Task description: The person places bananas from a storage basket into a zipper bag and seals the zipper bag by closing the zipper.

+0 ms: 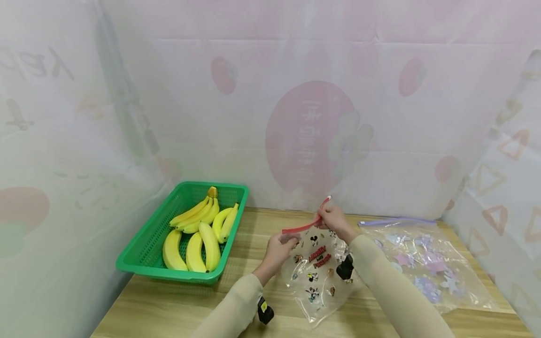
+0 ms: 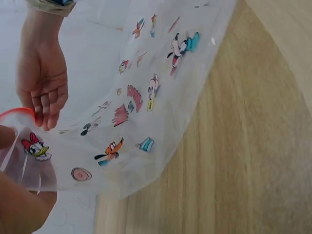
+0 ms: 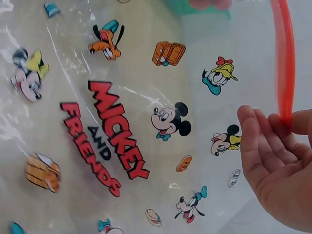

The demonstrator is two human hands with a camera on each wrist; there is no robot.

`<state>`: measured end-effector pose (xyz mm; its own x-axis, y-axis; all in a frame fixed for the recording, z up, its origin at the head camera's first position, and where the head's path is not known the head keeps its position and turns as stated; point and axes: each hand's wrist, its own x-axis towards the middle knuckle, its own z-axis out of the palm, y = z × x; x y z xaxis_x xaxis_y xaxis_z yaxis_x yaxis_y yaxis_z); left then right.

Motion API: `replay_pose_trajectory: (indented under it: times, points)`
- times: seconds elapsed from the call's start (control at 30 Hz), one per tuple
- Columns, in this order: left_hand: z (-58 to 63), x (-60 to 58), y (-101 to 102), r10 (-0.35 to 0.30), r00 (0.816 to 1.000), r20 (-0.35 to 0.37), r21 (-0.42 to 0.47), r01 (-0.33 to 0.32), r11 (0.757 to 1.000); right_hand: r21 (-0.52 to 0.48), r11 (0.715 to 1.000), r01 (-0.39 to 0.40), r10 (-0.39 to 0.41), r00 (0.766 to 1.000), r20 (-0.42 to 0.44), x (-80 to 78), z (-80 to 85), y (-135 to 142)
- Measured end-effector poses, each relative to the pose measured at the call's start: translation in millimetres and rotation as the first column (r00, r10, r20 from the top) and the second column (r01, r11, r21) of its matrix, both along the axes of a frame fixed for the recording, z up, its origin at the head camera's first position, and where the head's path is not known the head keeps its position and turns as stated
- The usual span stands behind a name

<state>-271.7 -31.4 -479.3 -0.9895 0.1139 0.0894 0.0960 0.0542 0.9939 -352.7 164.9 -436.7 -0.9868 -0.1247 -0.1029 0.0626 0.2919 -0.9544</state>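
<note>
The landmark is the green basket [image 1: 141,234]. The printed bag [image 1: 296,281] hangs just to its right, over the surface [image 1: 165,310]. Your left hand [image 1: 276,253] grips the bag's edge by the near end of the red zip strip [image 1: 301,229]; your right hand [image 1: 336,223] pinches the strip close to its far end. Whether the bag's lips are parted cannot be told.

Caution: if either pinch slackens, the limp film may fold and the mouth collapse. Uneven pulling could twist the strip or strain the seam. A wide swing of your left forearm could strike the basket rim. Your right sleeve [image 1: 393,281] crosses in front of the second bag [image 1: 439,272], farther right of the basket; a dragging cuff could shift it.

Materials, near to far: the printed bag is thin, glossy, creased clear film with cartoon figures; its strip is a narrow flexible band. The second bag lies flat, star-printed, with a purple strip. The basket is perforated plastic with a rolled rim; inside it, the bananas [image 1: 210,246] are smooth, curved and yellow. Behind the basket hangs a pale, creased sheet [image 1: 190,103].
</note>
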Motion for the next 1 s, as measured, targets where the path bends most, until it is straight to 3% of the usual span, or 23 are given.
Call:
replay_pose_trajectory:
  times: [0.23,0.37,0.5,0.6,0.67,0.83,1.0]
  points:
    - [18.0,9.9,-2.4,-0.151,0.988,-0.012,-0.017,0.151,0.988,0.213,0.975,0.058,-0.015,0.979,-0.202,5.8,17.4,-5.9]
    - [10.8,9.1,0.2,-0.261,0.965,0.006,-0.059,0.261,0.964,0.343,0.936,0.082,0.025,0.955,-0.295,9.3,25.2,-8.5]
    - [0.4,5.4,2.3,-0.376,0.926,0.047,-0.104,0.379,0.92,0.455,0.889,0.049,0.105,0.946,-0.306,12.6,28.3,-11.2]
    - [-1.9,3.3,2.4,-0.43,0.898,0.092,-0.096,0.438,0.894,0.464,0.886,-0.019,0.152,0.956,-0.25,15.5,27.9,-13.7]
    - [-1.9,2.0,2.8,-0.425,0.897,0.121,-0.071,0.435,0.898,0.417,0.907,-0.064,0.157,0.968,-0.194,16.9,26.3,-15.1]
    - [-3.0,-0.9,6.6,-0.309,0.937,0.161,-0.091,0.326,0.941,0.263,0.96,-0.093,0.119,0.989,-0.083,17.5,17.9,-17.5]
    - [-4.9,-2.2,9.8,-0.219,0.96,0.175,-0.101,0.238,0.966,0.168,0.981,-0.101,0.109,0.993,-0.041,17.5,10.3,-17.9]
